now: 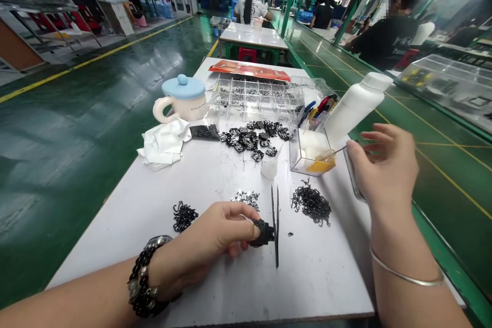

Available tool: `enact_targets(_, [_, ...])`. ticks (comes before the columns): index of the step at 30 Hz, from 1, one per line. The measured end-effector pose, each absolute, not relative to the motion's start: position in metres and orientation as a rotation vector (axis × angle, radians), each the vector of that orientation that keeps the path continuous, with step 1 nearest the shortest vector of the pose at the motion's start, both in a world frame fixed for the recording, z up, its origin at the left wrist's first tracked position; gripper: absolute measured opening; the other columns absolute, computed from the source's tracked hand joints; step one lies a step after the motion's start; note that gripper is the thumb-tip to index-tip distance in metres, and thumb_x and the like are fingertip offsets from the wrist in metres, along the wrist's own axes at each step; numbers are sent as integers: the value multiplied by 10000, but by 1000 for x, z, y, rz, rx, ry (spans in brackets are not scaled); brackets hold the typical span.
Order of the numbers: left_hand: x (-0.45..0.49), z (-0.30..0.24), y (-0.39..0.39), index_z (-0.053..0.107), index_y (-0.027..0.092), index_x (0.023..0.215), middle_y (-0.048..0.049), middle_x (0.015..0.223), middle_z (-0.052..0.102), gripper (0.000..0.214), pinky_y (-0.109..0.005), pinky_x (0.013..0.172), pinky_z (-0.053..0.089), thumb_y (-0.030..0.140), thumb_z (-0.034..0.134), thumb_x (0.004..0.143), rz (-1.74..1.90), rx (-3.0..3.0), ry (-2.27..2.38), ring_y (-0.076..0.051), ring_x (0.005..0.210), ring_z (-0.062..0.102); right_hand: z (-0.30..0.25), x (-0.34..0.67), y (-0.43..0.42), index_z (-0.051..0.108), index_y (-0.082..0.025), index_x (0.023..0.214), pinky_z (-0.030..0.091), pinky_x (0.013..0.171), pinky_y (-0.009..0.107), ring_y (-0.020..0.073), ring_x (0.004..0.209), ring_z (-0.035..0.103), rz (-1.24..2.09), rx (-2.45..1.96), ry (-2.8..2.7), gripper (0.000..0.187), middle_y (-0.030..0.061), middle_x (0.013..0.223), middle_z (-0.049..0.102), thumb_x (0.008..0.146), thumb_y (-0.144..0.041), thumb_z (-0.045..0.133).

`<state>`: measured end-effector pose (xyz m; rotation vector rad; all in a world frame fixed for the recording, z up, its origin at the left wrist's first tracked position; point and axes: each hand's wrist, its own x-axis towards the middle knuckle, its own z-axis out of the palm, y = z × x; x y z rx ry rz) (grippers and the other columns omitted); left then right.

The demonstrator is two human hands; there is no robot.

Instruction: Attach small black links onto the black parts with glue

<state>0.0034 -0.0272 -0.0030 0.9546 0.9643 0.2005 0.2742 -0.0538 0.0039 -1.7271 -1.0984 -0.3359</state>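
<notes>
left hand [203, 238] nearest, clenched on a small black plastic part [264, 232], with tweezers [275, 225] just beside it, long axis pointing away; right hand [384, 164], farther off and raised, pinches a thin pick [338, 150] over a clear box [295, 156].

Wearer's forearms bare to the frame edge, no sleeves in view. Left wrist, just behind the left hand [203, 238]: bracelet [143, 279] of dark, glossy beads in several rows, set with silver-toned oval pieces; a round metal piece on the upper side, possibly a clasp or watch case, too small to tell. Right forearm [403, 287], just behind the right hand [384, 166]: one thin, plain silver-toned bangle [407, 275], hanging loose. No rings seen on visible fingers [238, 215].
</notes>
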Motion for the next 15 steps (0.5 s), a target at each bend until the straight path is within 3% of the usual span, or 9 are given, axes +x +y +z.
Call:
enact_targets(2, [4, -3, -27, 603, 155, 785, 49, 574, 568, 175, -195, 477, 306, 195, 651, 621, 194, 951, 953, -46, 436, 375, 4, 285, -53, 638, -211, 932, 441, 631, 343, 220, 734, 622, -238, -1734, -1126, 148, 71, 827, 668, 796, -269, 625])
enact_targets(4, [4, -3, -27, 602, 155, 794, 51, 585, 563, 174, -196, 481, 302, 184, 642, 627, 186, 947, 942, -42, 435, 372, 2, 287, -50, 657, -217, 880, 430, 637, 340, 228, 768, 630, -235, -1718, -1127, 96, 77, 814, 675, 813, -258, 602])
enact_targets(9, [5, -3, -27, 593, 152, 800, 58, 560, 541, 183, -203, 489, 303, 184, 639, 626, 173, 933, 946, -42, 430, 358, -2, 279, -47, 537, -262, 1142, 418, 689, 348, 241, 858, 625, -239, -1676, -1199, 400, 51, 947, 667, 767, -149, 617])
enact_targets(13, [6, -2, -26, 594, 145, 797, 58, 544, 533, 188, -205, 487, 291, 185, 646, 620, 177, 933, 945, -46, 434, 364, -2, 277, -47, 644, -234, 882, 425, 769, 404, 260, 814, 637, -377, -1737, -1327, 84, 40, 837, 674, 807, -224, 605])
enact_targets(15, [6, -2, -26, 592, 144, 794, 67, 512, 515, 180, -207, 488, 283, 175, 635, 622, 169, 927, 937, -45, 428, 343, -2, 278, -44, 647, -219, 878, 403, 817, 435, 267, 807, 640, -425, -1754, -1304, 82, 51, 815, 672, 814, -252, 608])
